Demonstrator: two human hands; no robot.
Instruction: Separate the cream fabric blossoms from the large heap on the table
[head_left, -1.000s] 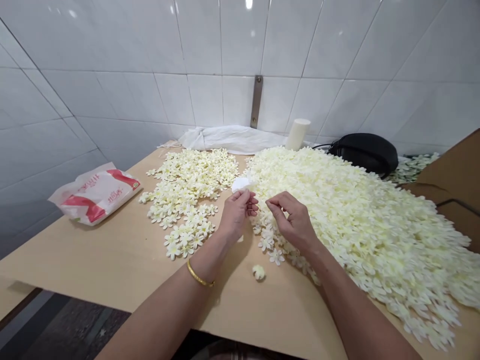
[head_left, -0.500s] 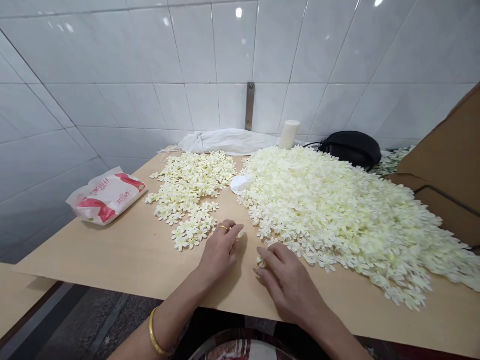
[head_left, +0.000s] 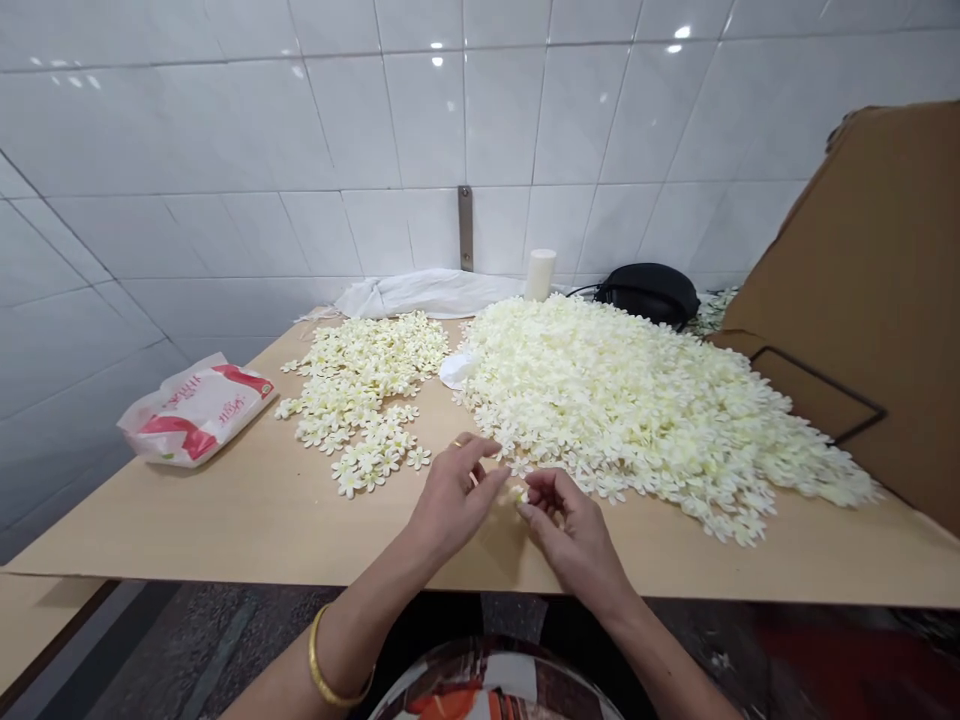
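Note:
My left hand (head_left: 454, 495) and my right hand (head_left: 568, 533) meet above the front of the wooden table (head_left: 225, 510), their fingertips pinched together on one small cream flower (head_left: 517, 493). A large heap of cream flowers (head_left: 630, 390) lies just behind and to the right of my hands. A smaller, flatter pile of flowers (head_left: 367, 385) is spread out to the left of it. A gold bangle (head_left: 322, 670) circles my left wrist.
A red and white plastic packet (head_left: 196, 408) lies at the table's left. At the back by the tiled wall are a white cloth (head_left: 420, 293), a white cylinder (head_left: 539, 274) and a black pouch (head_left: 649, 292). A brown cardboard sheet (head_left: 862, 290) leans at the right.
My hands came down from the heap's edge to the table front; the right hand picked up the loose flower, and both hands now pinch it. The view shifted back and right.

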